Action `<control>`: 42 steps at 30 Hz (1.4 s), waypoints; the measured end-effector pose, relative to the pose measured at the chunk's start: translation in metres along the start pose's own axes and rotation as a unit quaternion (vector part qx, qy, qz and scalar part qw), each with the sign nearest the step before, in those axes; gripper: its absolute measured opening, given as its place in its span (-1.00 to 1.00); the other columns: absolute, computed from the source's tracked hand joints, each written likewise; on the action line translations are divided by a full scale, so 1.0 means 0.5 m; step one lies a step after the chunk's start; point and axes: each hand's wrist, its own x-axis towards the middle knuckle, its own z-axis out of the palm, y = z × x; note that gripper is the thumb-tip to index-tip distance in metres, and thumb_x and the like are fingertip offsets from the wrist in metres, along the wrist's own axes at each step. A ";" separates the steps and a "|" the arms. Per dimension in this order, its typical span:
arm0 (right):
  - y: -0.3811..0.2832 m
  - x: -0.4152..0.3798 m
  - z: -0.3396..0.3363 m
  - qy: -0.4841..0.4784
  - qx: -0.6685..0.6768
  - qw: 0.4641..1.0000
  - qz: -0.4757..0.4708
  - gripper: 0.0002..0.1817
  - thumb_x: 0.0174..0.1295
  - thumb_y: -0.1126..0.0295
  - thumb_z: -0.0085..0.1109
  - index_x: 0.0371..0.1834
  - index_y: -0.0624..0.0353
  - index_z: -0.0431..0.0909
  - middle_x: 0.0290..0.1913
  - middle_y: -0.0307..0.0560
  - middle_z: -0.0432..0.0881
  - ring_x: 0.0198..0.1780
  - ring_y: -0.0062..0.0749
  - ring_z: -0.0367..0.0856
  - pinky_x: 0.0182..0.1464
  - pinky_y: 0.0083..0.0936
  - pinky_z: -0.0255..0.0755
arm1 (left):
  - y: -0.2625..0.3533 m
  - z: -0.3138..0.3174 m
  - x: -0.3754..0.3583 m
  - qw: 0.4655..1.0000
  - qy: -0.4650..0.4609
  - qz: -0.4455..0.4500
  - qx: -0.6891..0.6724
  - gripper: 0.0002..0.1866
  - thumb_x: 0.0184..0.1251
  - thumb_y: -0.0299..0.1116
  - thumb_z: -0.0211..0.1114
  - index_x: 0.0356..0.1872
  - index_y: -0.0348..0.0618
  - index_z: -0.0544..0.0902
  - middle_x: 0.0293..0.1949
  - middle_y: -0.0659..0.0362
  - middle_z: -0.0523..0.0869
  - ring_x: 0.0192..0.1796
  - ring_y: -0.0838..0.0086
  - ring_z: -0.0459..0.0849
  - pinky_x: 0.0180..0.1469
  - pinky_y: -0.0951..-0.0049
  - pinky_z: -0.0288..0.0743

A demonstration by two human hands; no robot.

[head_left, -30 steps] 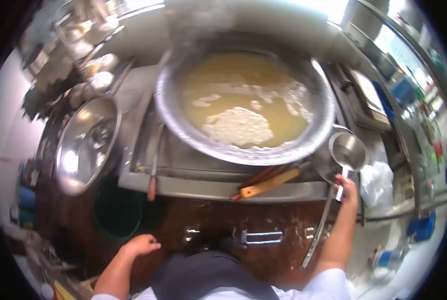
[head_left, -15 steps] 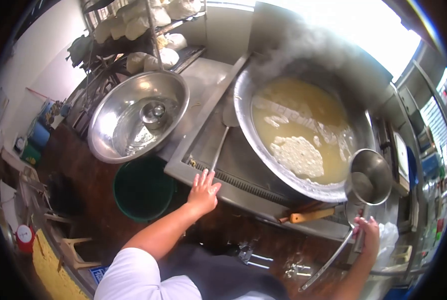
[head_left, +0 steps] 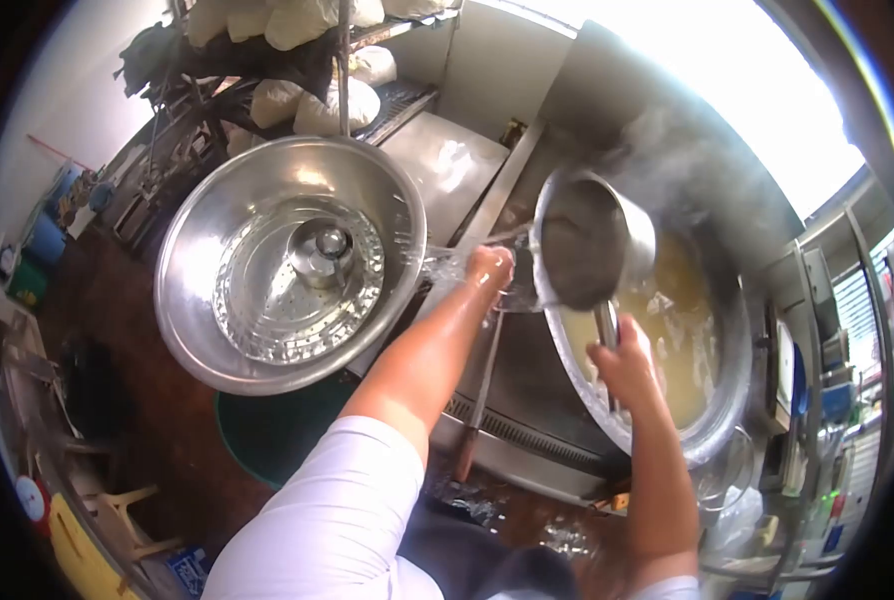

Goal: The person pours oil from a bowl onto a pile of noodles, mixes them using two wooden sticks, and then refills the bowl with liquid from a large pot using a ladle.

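My right hand (head_left: 627,365) grips the handle of a large metal dipper (head_left: 585,245). The dipper is tilted over the near left rim of a wide steaming pot (head_left: 735,390) of cloudy yellowish liquid. Close to the dipper's left side, my left hand (head_left: 490,272) has its fingers curled. Clear water or something transparent shows around it, blurred; I cannot make out what it holds. Left of that hand is a big steel basin (head_left: 192,285) with clear water and a small metal vessel (head_left: 319,262) inside. A long-handled utensil (head_left: 487,375) lies on the stove under my left hand.
A dark green tub (head_left: 267,435) stands below the basin. Shelves with several filled white bags (head_left: 342,110) are behind it. The steel stove edge (head_left: 542,480) runs in front of me, above a wet brown floor (head_left: 157,400). Racks (head_left: 817,300) stand at the right.
My right hand has raised the dipper from the pot's right side to its left side. My left hand has moved up and right from the utensil's handle and curled. The basin's water is now rippled.
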 end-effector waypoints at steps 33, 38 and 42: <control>-0.056 -0.389 0.237 -0.701 0.213 0.676 0.080 -0.70 0.24 0.32 0.40 -0.05 0.12 0.54 -0.37 -0.32 0.58 -0.44 -0.69 0.50 -0.38 -0.66 0.43 | -0.804 0.052 -1.271 0.755 0.060 -0.551 -0.350 -0.73 0.34 -0.13 0.36 -0.08 -0.05 0.65 -0.42 0.28 0.69 -0.48 0.54 0.61 -0.43 0.31 0.49; -0.135 -0.448 0.197 -0.631 0.247 0.721 0.146 -0.60 0.16 0.42 0.42 0.07 0.15 0.54 -0.29 -0.34 0.62 -0.36 -0.68 0.53 -0.40 -0.71 0.43 | -0.985 -0.013 -1.334 0.761 -0.078 -0.577 -0.284 -0.71 0.32 -0.12 0.38 -0.08 -0.05 0.62 -0.39 0.25 0.71 -0.45 0.49 0.63 -0.41 0.31 0.53; -0.227 -0.554 0.307 -0.571 0.169 0.797 0.100 -0.74 0.24 0.30 0.36 -0.11 0.10 0.51 -0.45 -0.31 0.58 -0.50 -0.66 0.49 -0.44 -0.61 0.41 | -1.136 -0.101 -1.332 0.796 -0.119 -0.538 -0.251 -0.74 0.34 -0.16 0.33 -0.10 -0.09 0.64 -0.38 0.21 0.70 -0.45 0.48 0.64 -0.48 0.36 0.51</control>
